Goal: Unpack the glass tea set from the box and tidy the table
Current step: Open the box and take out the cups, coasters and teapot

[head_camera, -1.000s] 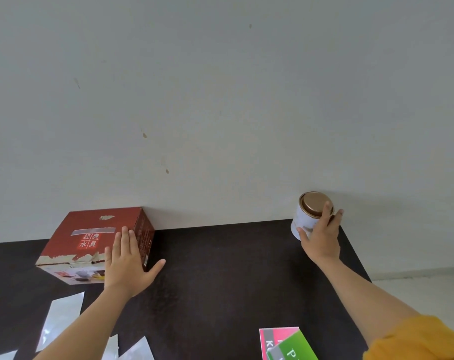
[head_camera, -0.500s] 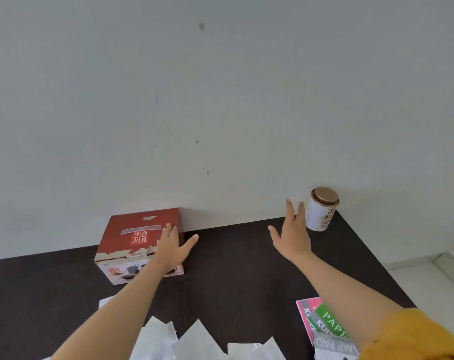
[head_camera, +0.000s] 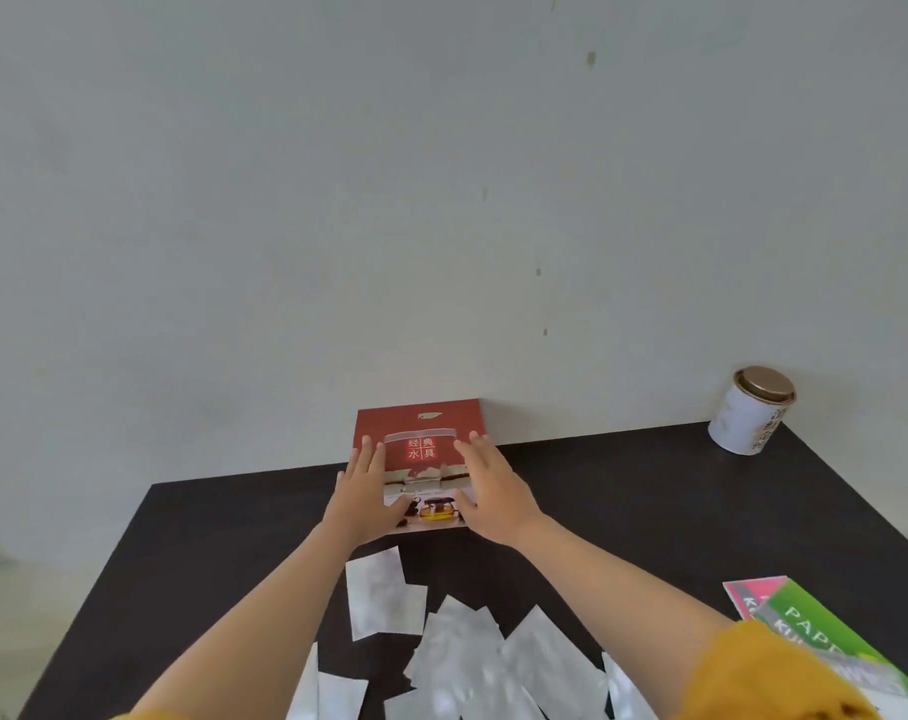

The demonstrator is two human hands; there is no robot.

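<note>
A red tea set box [head_camera: 421, 433] with white characters and a strip of clear tape stands closed at the back of the dark table [head_camera: 623, 506], against the wall. My left hand [head_camera: 361, 493] lies along the box's left side, fingers straight over its top edge. My right hand [head_camera: 491, 485] lies along its right side, fingers straight as well. The box's front face shows a picture of a glass teapot between my hands.
A white tin [head_camera: 750, 413] with a bronze lid stands at the table's back right corner. Several silvery sachets [head_camera: 457, 636] lie scattered on the near middle. Pink and green paper pads [head_camera: 800, 621] lie at the right edge.
My right hand left the tin, crossed to the left and came onto the box's right side. My left hand stayed at the box. The view swung left and down.
</note>
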